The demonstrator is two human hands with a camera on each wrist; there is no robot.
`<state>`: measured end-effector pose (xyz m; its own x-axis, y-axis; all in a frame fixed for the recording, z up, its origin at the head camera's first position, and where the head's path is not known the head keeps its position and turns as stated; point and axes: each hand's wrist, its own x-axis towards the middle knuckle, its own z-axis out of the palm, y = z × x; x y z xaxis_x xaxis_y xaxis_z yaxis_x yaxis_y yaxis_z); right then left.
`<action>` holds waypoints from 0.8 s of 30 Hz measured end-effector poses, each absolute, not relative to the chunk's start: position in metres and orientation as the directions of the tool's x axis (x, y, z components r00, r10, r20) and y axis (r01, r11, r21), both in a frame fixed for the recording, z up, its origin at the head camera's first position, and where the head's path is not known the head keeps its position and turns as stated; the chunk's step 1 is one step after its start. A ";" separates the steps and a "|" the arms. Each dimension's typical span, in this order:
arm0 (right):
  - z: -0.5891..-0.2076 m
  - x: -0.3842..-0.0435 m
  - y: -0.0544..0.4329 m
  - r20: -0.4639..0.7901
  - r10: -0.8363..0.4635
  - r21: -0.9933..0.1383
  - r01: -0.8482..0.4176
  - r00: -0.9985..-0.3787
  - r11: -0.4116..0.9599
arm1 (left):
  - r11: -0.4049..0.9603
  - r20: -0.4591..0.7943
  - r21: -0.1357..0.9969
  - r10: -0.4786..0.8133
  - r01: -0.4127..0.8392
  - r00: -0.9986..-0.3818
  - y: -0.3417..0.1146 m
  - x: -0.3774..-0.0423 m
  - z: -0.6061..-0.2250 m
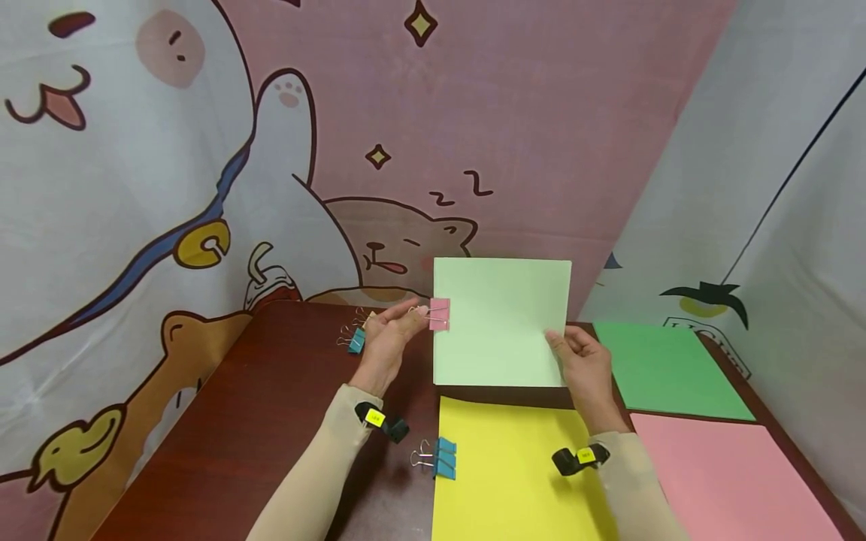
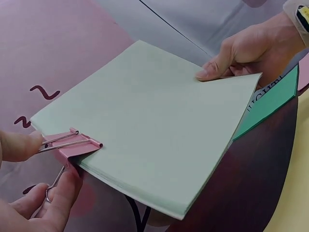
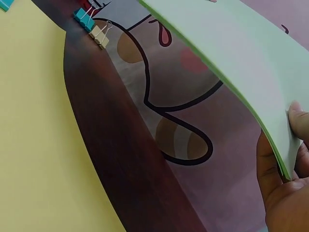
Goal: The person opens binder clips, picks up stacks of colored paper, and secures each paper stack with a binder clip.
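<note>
Head view, left hand (image 1: pixel 386 340) pinches pink clip (image 1: pixel 440 314) at nine o'clock on pale green sheets (image 1: pixel 504 323), right hand (image 1: pixel 587 368) grips them at four o'clock, yellow paper (image 1: pixel 514 466) at six o'clock.

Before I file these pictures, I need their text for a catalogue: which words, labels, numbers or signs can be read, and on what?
"Z" and a smaller "Z": on the backdrop, above the sleeping cartoon animal.
Lettering at the backdrop's right: too small to read surely.
Yellow labels on both black wrist devices: too small to read.
</note>
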<state>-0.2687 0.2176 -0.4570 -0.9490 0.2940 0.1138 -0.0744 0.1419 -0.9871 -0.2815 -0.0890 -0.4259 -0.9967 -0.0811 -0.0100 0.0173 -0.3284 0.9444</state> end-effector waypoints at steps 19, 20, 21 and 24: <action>-0.447 -0.267 0.229 0.022 0.275 -0.983 0.029 -0.961 0.179 | -0.326 -0.036 0.944 0.034 -0.045 -0.999 -0.094 -0.292 -0.431; -0.446 -0.267 0.230 0.016 0.269 -0.984 0.034 -0.963 0.177 | -0.321 -0.033 0.946 0.042 -0.045 -0.999 -0.094 -0.293 -0.431; -0.446 -0.267 0.231 0.005 0.268 -0.983 0.044 -0.963 0.178 | -0.307 -0.030 0.951 0.052 -0.045 -0.998 -0.094 -0.293 -0.431; -0.445 -0.265 0.237 -0.018 0.270 -0.979 0.072 -0.963 0.191 | -0.270 -0.020 0.962 0.095 -0.045 -0.995 -0.092 -0.294 -0.431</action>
<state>-0.2654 0.2373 -0.4447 -0.9627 0.2701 -0.0177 0.0717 0.1912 -0.9789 -0.2944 -0.0923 -0.4311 -0.9953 0.0950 -0.0198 -0.0449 -0.2704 0.9617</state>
